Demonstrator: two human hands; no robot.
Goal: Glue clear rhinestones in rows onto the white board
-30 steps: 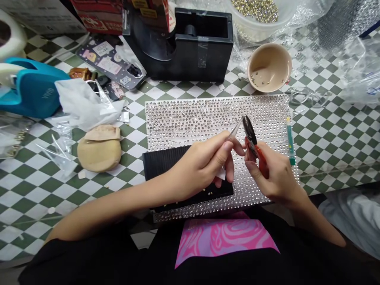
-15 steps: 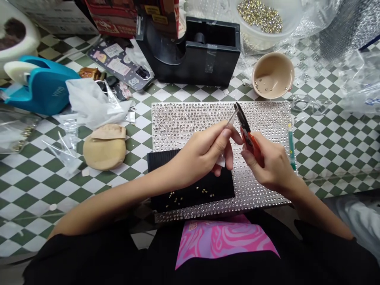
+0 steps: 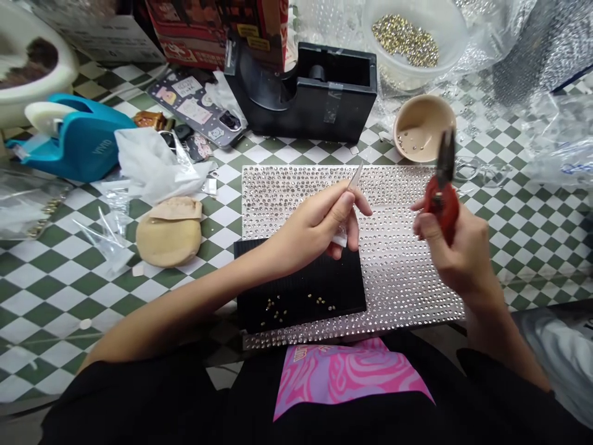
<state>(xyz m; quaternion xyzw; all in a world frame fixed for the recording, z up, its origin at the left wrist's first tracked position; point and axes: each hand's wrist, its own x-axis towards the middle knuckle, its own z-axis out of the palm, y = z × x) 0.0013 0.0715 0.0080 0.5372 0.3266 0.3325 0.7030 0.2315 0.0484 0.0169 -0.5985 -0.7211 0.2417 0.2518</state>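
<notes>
My left hand [image 3: 331, 216] is closed around a small whitish tube with a pointed tip [image 3: 356, 177]; the tip sticks up past my thumb and a pale end shows below the fingers. To the right, my right hand [image 3: 456, 247] grips red-handled pliers [image 3: 442, 201], slightly blurred, with their dark jaws pointing up in front of a beige cup [image 3: 419, 127]. Under my left hand lies a black ridged board [image 3: 301, 290] with several small gold stones on it. That board rests on a larger board covered in rhinestones [image 3: 407, 266].
Behind the boards stands a black tape dispenser [image 3: 343, 102], with a tub of gold stones [image 3: 456, 37] at back right. At left are a blue tape dispenser [image 3: 95, 148], a phone [image 3: 199, 108], a round beige pad [image 3: 169, 241] and crumpled plastic [image 3: 155, 164]. Clear bags [image 3: 563, 142] lie at right.
My right hand has moved right with the pliers, away from the tube's tip, and the pliers now point more upright. My left hand keeps the tube in nearly the same place.
</notes>
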